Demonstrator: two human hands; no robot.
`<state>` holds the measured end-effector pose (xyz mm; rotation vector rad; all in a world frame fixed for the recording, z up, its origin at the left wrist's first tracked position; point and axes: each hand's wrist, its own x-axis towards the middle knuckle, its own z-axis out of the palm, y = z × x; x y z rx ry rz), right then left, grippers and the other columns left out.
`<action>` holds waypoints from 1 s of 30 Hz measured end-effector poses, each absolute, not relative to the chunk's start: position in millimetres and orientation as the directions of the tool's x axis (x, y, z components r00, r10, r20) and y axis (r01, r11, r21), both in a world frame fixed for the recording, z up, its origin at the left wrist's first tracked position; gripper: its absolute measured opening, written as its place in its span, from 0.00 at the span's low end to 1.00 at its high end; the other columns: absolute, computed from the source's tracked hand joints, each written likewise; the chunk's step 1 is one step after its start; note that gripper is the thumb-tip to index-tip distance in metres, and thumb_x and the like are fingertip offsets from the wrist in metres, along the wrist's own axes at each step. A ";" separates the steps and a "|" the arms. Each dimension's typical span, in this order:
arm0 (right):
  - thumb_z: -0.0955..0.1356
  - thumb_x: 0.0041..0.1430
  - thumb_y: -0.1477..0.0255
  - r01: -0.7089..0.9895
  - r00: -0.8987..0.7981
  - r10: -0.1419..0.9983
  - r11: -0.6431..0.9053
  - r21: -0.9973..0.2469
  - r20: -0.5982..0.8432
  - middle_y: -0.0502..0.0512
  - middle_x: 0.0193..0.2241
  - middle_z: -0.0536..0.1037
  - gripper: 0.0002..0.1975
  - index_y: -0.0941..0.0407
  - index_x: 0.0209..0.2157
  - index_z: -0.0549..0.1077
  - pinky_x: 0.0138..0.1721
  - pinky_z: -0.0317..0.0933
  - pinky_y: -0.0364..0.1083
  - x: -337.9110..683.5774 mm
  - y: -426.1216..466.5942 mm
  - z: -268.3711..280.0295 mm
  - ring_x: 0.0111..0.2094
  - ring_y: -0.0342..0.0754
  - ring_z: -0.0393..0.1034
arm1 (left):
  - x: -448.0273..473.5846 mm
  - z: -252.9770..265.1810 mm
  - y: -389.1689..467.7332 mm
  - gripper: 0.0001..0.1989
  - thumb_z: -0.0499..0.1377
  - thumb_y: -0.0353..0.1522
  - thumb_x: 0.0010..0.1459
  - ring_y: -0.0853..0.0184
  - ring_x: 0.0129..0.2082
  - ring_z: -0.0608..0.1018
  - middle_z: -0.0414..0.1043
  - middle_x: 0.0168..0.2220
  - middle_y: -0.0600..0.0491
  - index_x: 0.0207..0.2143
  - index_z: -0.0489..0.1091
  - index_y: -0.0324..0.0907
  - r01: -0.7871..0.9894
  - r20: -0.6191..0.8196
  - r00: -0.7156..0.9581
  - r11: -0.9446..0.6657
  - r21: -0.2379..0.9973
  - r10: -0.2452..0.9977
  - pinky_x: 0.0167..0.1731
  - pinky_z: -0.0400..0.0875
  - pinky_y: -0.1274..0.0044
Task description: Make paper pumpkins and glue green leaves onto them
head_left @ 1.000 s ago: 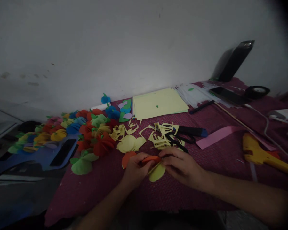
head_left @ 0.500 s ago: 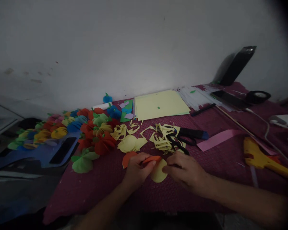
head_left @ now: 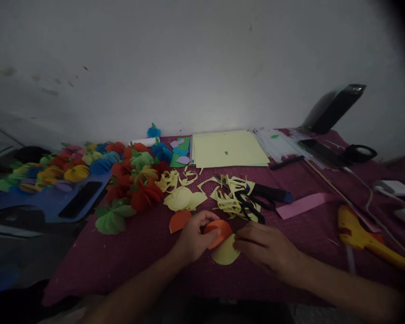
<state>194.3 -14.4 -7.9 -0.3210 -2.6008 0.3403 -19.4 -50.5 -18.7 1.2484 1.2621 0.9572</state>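
Note:
My left hand pinches an orange paper piece with rounded edges between thumb and fingers. Just below it, a pale yellow rounded paper piece overlaps the orange one's lower edge. Curled fingers of my right hand are at the yellow piece's upper right edge, pinched on it. Left of my left hand lies another orange paper piece. Behind the hands are cut yellow paper pieces, a heap of yellow scraps and black-handled scissors partly among the scraps.
Many coloured paper pumpkins fill the left side. A stack of yellow sheets lies by the wall. At right are a box cutter, a pink strip, a yellow glue gun, a phone and a white cable.
The orange piece in my left hand has turned from nearly edge-on to show its broad face. My right hand has shifted slightly right and down with the yellow piece. The camera view has tilted.

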 end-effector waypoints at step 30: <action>0.60 0.63 0.77 0.210 -0.928 0.300 0.912 -0.352 0.223 0.53 0.26 0.71 0.09 0.58 0.37 0.71 0.27 0.56 0.44 200.8 -10.5 -1.7 0.28 0.45 0.63 | -19.6 -17.5 -63.9 0.08 0.51 0.31 0.62 0.65 0.34 0.69 0.70 0.33 0.53 0.42 0.67 0.41 0.664 0.198 0.672 -0.699 0.266 0.714 0.32 0.62 0.71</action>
